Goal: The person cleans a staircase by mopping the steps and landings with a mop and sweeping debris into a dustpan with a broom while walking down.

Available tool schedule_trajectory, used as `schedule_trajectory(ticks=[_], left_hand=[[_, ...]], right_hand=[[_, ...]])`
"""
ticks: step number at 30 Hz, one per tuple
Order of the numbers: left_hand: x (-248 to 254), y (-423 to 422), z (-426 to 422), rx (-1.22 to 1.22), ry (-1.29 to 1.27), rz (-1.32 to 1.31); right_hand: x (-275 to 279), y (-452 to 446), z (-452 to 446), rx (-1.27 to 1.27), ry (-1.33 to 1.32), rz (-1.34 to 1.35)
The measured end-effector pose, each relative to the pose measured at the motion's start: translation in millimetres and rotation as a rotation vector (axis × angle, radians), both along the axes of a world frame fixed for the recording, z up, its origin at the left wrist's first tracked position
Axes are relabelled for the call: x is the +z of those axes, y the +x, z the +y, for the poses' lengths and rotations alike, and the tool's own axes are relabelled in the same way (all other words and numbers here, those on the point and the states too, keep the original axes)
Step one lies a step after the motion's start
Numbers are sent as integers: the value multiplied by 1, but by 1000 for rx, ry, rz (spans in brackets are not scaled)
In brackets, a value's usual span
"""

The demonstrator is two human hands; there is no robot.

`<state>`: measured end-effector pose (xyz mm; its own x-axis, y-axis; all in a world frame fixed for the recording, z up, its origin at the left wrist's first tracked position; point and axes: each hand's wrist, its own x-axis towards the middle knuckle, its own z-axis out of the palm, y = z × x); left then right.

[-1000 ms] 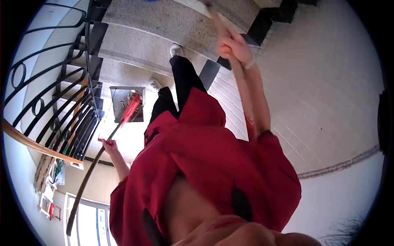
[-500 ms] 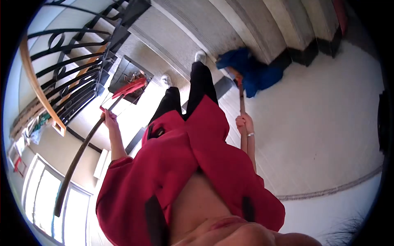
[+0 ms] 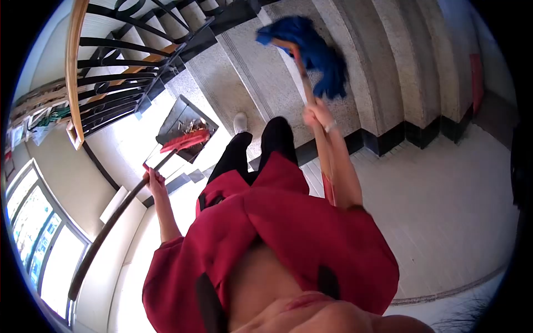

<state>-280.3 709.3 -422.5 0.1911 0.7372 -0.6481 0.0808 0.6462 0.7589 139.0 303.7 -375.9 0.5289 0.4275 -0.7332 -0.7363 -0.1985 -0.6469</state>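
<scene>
My left hand (image 3: 155,180) is wrapped round the dark wooden handle of a broom (image 3: 111,227). A thin red grip beside those fingers seems to belong to the dustpan. The broom's red head (image 3: 186,141) rests over the dark dustpan (image 3: 173,117), which holds brown debris. My right hand (image 3: 319,115) is closed round a wooden pole. At the pole's far end a blue cloth-like mop head (image 3: 316,55) with an orange part lies over the stair treads, blurred by motion. One grey shoe (image 3: 240,122) shows on a step; the other foot is hidden.
Stone steps (image 3: 377,72) with dark edging run across the top and right. A black metal railing with a wooden handrail (image 3: 75,66) stands at upper left. Pale floor (image 3: 422,205) spreads at right. Windows (image 3: 41,233) are at lower left, and a red object (image 3: 476,83) stands at far right.
My right hand has swung the blue mop head forward and left, from the foot of the stairs onto the steps. My left hand still holds the broom by the dustpan. The view has shifted.
</scene>
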Motion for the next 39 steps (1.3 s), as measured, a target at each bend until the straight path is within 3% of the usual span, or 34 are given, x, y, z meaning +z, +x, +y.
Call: schedule_trajectory(ticks=[1,4,9,12,14,15,17,18,20,24,26,29,32,35,37,39], left_hand=[[-2,-6,4,16,-1,21],[-16,-25,9,69,-65,50],[-47,-46,29,96,-148,171],[-79,-46,57,55,-206,236],[-89,-59,84,2,-218,270],[-94,-57,90,-17,-219,270],[-109,-51,109,-19,-278,262],[-116,-51,114,-23,-294,250],[-133,-54,127,-23,-308,238],[-163,-63,131,-34,-297,148],[-171,-66,126,-20,-267,128],[-170,-70,134,-40,-167,92],[-165,-71,143,-27,-141,97],[-174,-69,138,3,-153,132],[-177,-77,129,44,-137,117],[-157,-82,109,59,-96,85]], right_hand=[[-27,14,12,143,-121,-162],[-63,65,71,270,-73,-390],[-106,87,98,177,91,-413],[-57,75,63,-43,241,-182],[-54,35,31,-156,531,-90],[-47,23,11,-142,371,-133],[-17,-11,-27,-279,340,-149],[-1,-32,-42,-416,470,-126],[31,-79,-60,-634,397,-79],[22,-188,-103,-910,422,-28],[4,-239,-118,-1229,637,189],[-31,-320,-124,-1408,755,339],[-33,-331,-105,-1360,678,461],[-79,-327,-109,-1216,497,584],[-111,-319,-118,-1000,307,448],[-95,-316,-121,-1011,256,485]])
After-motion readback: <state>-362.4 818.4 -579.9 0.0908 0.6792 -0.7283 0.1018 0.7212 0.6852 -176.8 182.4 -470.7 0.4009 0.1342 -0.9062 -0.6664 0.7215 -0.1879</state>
